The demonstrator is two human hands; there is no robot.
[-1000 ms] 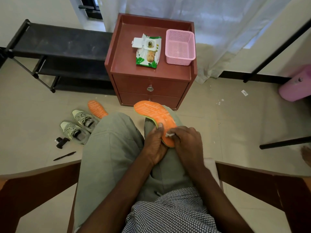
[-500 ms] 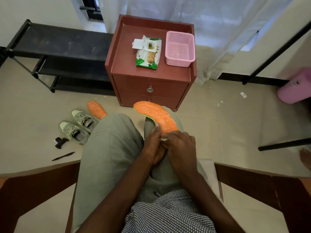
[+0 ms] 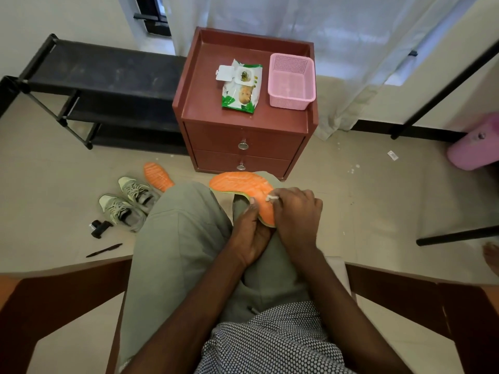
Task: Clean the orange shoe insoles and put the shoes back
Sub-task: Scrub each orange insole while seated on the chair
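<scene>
Insole across the lap, heel in the left hand, wipe on it under the right.

The insole lies over the person's knees, its long axis running from the toe, up and to the left near the cabinet, down and to the right to the heel between the hands. The left hand curls round the heel edge from below, thumb on the orange face. The right hand sits on the heel half, fingers bunched round a small white wipe; how firmly it presses I cannot tell from this angle. The uncleaned length lies away from the right hand, toward the toe. The second insole lies on the floor beside the shoes, nearer the left hand.
</scene>
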